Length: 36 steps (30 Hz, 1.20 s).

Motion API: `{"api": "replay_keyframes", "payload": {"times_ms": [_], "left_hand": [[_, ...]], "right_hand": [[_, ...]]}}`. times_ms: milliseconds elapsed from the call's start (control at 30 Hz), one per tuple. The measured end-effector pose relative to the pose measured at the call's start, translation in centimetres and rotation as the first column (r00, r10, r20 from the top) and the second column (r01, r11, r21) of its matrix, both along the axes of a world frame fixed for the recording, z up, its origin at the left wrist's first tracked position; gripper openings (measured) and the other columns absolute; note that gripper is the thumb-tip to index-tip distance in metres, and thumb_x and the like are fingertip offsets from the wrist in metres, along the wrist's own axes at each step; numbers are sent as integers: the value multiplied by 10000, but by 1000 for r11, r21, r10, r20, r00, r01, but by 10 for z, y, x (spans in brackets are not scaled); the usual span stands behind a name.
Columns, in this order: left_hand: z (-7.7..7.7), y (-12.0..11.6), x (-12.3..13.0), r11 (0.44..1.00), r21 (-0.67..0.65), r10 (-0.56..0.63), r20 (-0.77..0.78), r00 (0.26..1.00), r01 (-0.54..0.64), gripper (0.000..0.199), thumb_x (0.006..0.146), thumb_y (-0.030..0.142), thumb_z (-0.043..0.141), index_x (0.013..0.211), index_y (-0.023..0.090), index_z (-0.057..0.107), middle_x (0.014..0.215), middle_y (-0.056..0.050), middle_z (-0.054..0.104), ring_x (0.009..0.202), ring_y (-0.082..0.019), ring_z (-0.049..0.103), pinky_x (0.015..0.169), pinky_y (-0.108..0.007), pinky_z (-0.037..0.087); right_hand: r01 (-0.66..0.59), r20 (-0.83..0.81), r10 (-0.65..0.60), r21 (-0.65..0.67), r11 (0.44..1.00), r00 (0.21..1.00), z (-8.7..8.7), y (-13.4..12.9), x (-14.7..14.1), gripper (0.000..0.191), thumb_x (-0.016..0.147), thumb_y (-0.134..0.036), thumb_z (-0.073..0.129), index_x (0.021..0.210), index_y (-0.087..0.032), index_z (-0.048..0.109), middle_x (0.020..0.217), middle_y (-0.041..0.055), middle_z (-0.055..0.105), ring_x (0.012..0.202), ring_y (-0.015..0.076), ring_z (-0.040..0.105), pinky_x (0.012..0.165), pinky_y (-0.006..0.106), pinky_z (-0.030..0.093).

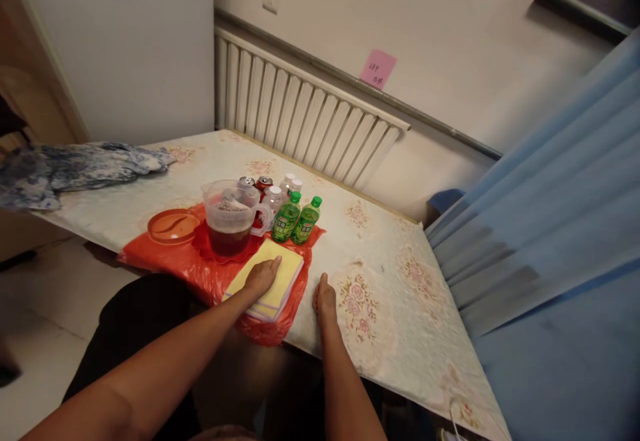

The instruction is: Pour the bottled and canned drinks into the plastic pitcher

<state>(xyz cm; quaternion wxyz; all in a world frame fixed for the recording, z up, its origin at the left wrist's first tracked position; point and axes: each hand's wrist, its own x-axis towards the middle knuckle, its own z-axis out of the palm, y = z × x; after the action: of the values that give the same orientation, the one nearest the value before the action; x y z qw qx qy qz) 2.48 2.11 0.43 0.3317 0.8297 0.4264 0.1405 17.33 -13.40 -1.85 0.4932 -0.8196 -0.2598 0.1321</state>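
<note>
My left hand (263,277) rests on top of a stack of yellow cloths (287,266), its thumb pointing right; its other fingers are curled and partly hidden. The stack lies on a red plastic bag (175,259) at the table's front edge. To the right of the stack, my right hand (325,296) is closed on the tablecloth, thumb uppermost; whether it holds anything is hidden. Behind the cloths stand two green-capped bottles (286,219). Left of them, a clear jug (229,217) with dark liquid sits on a red scalloped dish (203,246).
An orange lid (174,227) lies left of the jug. Cans (264,185) and white-capped bottles (273,202) stand behind it. Patterned fabric (100,167) covers the table's left end. A radiator (300,107) lines the wall; a blue curtain (540,181) hangs at right.
</note>
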Motion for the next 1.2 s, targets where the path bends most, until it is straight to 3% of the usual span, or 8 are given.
{"api": "replay_keyframes", "payload": {"times_ms": [233, 533, 733, 900, 1067, 1200], "left_hand": [[-2, -3, -4, 1000, 0, -17, 65, 998, 17, 533, 992, 471, 255, 759, 165, 625, 801, -112, 701, 793, -243, 652, 765, -334, 452], [-12, -12, -18, 998, -16, -57, 197, 979, 61, 346, 943, 406, 342, 711, 214, 511, 663, 10, 563, 657, -170, 544, 645, -275, 424], [-20, -17, -22, 997, -5, -75, 265, 961, 79, 209, 892, 290, 411, 824, 202, 588, 811, -14, 655, 800, -179, 599, 762, -279, 473], [-18, -19, -31, 992, 46, -124, 304, 945, 116, 213, 850, 174, 419, 879, 196, 629, 922, -59, 688, 911, -196, 624, 869, -314, 493], [-16, -27, -61, 978, 153, -186, 315, 931, 144, 271, 860, 149, 412, 982, 181, 652, 1021, -94, 642, 1014, -217, 594, 959, -357, 481], [-19, -30, -83, 921, 359, -248, 238, 939, 152, 365, 873, 114, 411, 1159, 172, 629, 1256, -128, 585, 1208, -257, 498, 1072, -420, 406]], "right_hand": [[-67, -135, 73, 48, 997, 988, 1, -3, -5, 616, 926, -667, 260, 457, -294, 403, 336, -7, 399, 342, 203, 450, 410, 332, 381], [-197, -227, 232, 167, 966, 946, 4, -22, -17, 320, 889, -488, 418, 766, -234, 569, 444, -70, 441, 391, 149, 417, 408, 257, 338], [-183, -176, 225, 228, 956, 958, 2, -26, -22, 257, 876, -417, 460, 837, -217, 617, 458, -80, 441, 419, 148, 403, 452, 254, 346], [-144, -84, 162, 186, 972, 983, -4, -29, -27, 288, 882, -417, 429, 854, -209, 626, 490, -71, 441, 471, 158, 439, 507, 255, 370], [-124, 22, 122, 167, 978, 992, -9, -30, -30, 304, 893, -422, 419, 840, -204, 625, 521, -62, 456, 516, 161, 461, 572, 256, 384], [-116, 82, 105, 148, 982, 991, -9, -30, -33, 313, 894, -420, 410, 837, -206, 630, 545, -47, 498, 550, 174, 487, 612, 267, 394]]}}
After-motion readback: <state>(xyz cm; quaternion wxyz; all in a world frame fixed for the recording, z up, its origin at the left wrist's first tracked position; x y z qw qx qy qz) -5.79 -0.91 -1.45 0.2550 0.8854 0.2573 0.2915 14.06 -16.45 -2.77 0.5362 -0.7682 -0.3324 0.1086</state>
